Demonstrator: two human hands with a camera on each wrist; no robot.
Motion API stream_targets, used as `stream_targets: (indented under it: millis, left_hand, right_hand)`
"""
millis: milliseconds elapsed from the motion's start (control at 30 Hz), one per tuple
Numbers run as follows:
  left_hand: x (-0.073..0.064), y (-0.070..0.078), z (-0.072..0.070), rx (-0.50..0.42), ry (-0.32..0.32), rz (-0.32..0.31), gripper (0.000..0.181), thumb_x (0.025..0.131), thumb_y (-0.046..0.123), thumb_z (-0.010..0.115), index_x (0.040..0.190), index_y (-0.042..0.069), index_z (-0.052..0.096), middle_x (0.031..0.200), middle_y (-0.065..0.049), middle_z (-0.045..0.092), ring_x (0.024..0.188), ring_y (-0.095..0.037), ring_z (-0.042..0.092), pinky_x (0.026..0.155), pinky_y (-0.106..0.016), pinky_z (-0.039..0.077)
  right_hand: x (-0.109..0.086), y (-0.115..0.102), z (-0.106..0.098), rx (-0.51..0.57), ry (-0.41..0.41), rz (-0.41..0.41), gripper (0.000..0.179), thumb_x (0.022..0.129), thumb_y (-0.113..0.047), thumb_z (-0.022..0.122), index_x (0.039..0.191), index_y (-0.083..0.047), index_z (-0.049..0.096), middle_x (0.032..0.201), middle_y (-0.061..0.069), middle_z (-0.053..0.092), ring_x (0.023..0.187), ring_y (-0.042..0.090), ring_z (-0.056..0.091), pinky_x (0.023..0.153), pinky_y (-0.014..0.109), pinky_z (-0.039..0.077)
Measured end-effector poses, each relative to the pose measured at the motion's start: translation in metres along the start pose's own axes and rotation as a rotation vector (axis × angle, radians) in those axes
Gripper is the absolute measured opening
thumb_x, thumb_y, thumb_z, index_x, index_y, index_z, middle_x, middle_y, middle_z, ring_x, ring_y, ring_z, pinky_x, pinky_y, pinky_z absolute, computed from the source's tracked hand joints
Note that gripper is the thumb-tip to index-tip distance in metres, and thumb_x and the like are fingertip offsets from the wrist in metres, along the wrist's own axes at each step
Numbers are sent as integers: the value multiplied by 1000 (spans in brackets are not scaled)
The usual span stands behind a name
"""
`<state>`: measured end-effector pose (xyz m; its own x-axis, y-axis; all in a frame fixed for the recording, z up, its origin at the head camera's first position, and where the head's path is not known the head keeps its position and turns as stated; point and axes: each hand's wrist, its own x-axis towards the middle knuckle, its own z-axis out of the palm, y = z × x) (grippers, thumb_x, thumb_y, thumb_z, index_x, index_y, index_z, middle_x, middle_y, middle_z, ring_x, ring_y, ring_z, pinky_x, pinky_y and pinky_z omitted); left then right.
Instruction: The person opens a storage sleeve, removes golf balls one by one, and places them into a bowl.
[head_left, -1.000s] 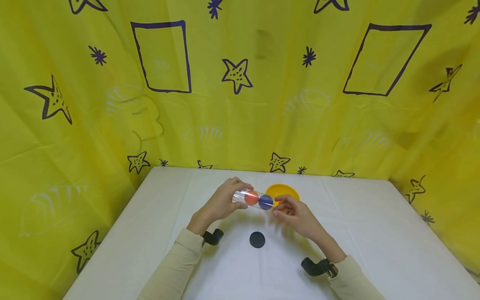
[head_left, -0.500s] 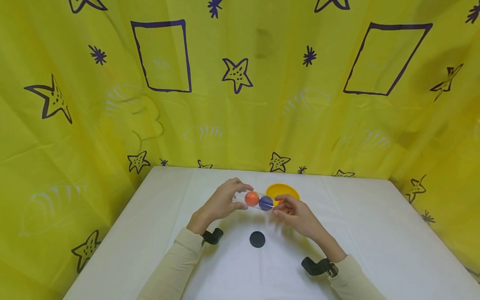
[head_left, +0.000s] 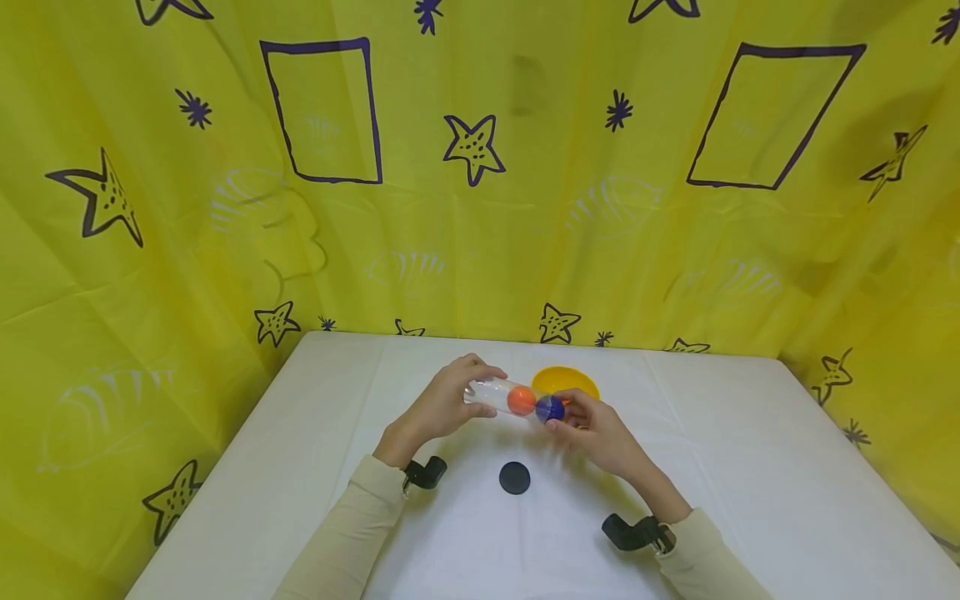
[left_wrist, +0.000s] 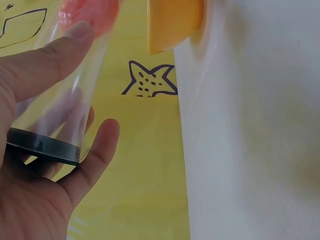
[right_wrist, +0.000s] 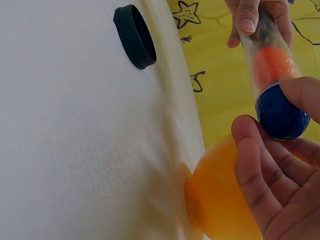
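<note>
My left hand (head_left: 442,404) grips a clear plastic tube (head_left: 489,395) near its black-capped end (left_wrist: 42,145), holding it tilted above the table. Inside, toward the open end, sits an orange ball (head_left: 522,401). A blue dimpled ball, like a golf ball (right_wrist: 282,112), sticks partly out of the tube's mouth. My right hand (head_left: 603,435) holds that blue ball, thumb on its side and fingers curled below it. Behind the right hand stands a yellow bowl (head_left: 564,377), its near side partly hidden by the fingers.
A round black lid (head_left: 514,478) lies on the white table (head_left: 465,542), between the forearms. Each wrist wears a black camera mount. A yellow curtain with drawn stars (head_left: 474,225) hangs behind the table.
Both balls have slid right along the tube. The blue one has come partly out of the open end into my right hand's fingers. The left hand keeps its place.
</note>
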<state>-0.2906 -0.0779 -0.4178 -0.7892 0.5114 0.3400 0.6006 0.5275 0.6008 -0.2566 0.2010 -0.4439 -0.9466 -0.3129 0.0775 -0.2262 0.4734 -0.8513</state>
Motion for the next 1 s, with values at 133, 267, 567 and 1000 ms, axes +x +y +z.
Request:
stream_targets:
  millis: [133,267,567,1000]
  left_hand:
    - [1,-1,1,-19,15,-20,49,83,12,85,129,16,69,116,-3,64,104,-20,59,89,-34,55]
    - [1,-2,2,-51,19,-39,48,83,13,85,129,16,69,117,-3,64,105,-20,59,90,-34,56]
    - [2,-3,4,-113,30,-61,50,83,13,85,130,15,67,117,-6,64,105,-21,60,95,-42,57]
    - [1,-4,4,-134,49,-75,50,83,13,85,130,17,68,117,-3,64,103,-19,60,94,-35,57]
  right_hand:
    - [0,-1,-2,-2,26,-4,44,96,-20,73,132,-2,56,108,18,72,88,23,68,70,31,61]
    - [-1,-2,-4,-3,42,0,43,96,-19,73,133,-3,56,107,17,71,87,25,68,71,32,61]
    - [-1,-1,-8,14,50,3,44,96,-22,73,133,-3,56,105,18,71,84,27,66,68,34,60]
    - [-1,-2,-18,20,114,34,47,96,-25,74,133,-3,54,111,20,72,87,26,66,67,30,59]
